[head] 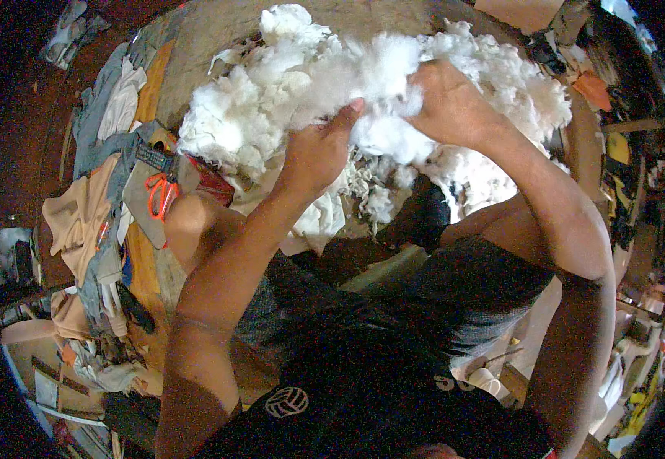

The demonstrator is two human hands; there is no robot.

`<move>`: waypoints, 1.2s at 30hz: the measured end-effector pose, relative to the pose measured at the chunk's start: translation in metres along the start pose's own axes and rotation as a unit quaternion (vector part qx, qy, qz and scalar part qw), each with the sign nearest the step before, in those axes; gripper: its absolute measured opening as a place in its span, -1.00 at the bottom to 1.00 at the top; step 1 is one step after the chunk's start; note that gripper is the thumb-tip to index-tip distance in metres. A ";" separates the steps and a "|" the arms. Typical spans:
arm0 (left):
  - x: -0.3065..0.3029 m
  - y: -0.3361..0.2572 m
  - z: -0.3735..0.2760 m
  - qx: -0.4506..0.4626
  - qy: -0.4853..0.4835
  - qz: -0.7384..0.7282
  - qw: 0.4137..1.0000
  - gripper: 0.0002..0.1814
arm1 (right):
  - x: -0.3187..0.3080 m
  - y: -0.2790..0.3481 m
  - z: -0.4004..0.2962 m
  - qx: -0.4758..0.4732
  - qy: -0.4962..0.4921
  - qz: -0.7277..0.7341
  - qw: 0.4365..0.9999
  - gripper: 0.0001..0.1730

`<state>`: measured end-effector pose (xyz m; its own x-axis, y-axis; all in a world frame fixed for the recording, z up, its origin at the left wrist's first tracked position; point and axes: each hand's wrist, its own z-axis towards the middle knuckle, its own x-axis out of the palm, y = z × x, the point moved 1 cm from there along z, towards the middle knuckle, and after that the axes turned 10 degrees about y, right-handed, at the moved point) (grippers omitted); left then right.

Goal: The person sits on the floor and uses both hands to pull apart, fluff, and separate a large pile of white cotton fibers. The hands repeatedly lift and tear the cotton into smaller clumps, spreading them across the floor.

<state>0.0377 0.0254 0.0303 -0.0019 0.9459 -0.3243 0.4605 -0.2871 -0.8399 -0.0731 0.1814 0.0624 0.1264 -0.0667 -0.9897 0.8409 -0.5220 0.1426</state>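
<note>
A big heap of white fluffy fibre stuffing [235, 109] lies on the floor in front of my crossed or bent legs. My left hand [324, 140] is at the middle of the heap, thumb up, its fingers closed on a tuft of the fluff. To its right and a little farther away, my right hand [444, 103] is closed on the same loose, wispy tuft [387, 97], which spans the gap between both hands. The fingertips of each hand are partly hidden by fluff. Pale cloth [321, 221] lies under the near edge of the heap.
At the left, scissors with orange handles [162, 195] lie by my knee, near a dark remote control [154, 156] and a dark red object [212, 182]. Tan cloth pieces [83, 215] and grey cloth [100, 115] are strewn farther left. A white cup-like object [484, 381] is at lower right.
</note>
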 end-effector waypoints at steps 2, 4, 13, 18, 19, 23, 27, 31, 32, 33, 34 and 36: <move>-0.004 0.009 -0.001 0.082 -0.024 0.128 0.988 -0.52 | -0.001 -0.014 0.009 0.052 -0.009 -0.024 0.998 -0.57; -0.003 0.010 -0.010 0.111 -0.050 0.159 0.980 -0.52 | -0.004 -0.031 0.018 0.129 -0.036 0.004 0.991 -0.59; -0.022 0.005 -0.005 0.136 -0.114 -0.062 0.982 -0.50 | 0.003 -0.119 0.001 0.220 -0.093 0.093 0.967 -0.53; -0.001 0.010 0.000 0.084 -0.054 -0.242 0.965 -0.50 | -0.020 -0.004 0.002 0.036 0.126 0.179 0.975 -0.40; 0.003 0.011 0.002 0.092 -0.037 -0.259 0.961 -0.51 | -0.006 -0.004 0.003 0.001 0.112 0.129 0.985 -0.38; 0.002 0.008 0.003 0.112 -0.008 -0.298 0.948 -0.55 | -0.020 0.015 0.008 0.098 0.139 0.119 0.978 -0.38; -0.006 0.012 0.007 0.191 -0.038 -0.226 0.954 -0.56 | -0.012 0.003 0.010 0.127 0.057 0.083 0.987 -0.40; -0.013 -0.003 -0.012 0.164 -0.082 -0.136 0.974 -0.57 | -0.002 -0.079 0.028 0.192 -0.057 -0.034 0.979 -0.48; -0.018 0.003 -0.010 0.281 -0.119 0.085 0.948 -0.57 | -0.013 -0.128 0.017 0.249 -0.091 -0.028 0.964 -0.52; -0.021 0.016 -0.005 0.266 -0.112 0.142 0.947 -0.55 | -0.012 -0.161 0.013 0.286 -0.118 -0.005 0.951 -0.56; -0.023 0.029 0.003 0.256 -0.101 0.197 0.941 -0.54 | -0.011 -0.170 0.004 0.227 -0.163 0.067 0.958 -0.60; -0.028 0.032 0.007 0.195 -0.071 0.199 0.958 -0.51 | -0.018 -0.121 -0.013 0.135 -0.183 0.209 0.951 -0.66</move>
<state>0.0467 -0.0116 0.0094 -0.0278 0.7279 -0.6851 0.0832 -0.6813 -0.7273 -0.1703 0.2572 0.0632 0.1868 -0.5817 -0.7916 0.5849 -0.5816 0.5654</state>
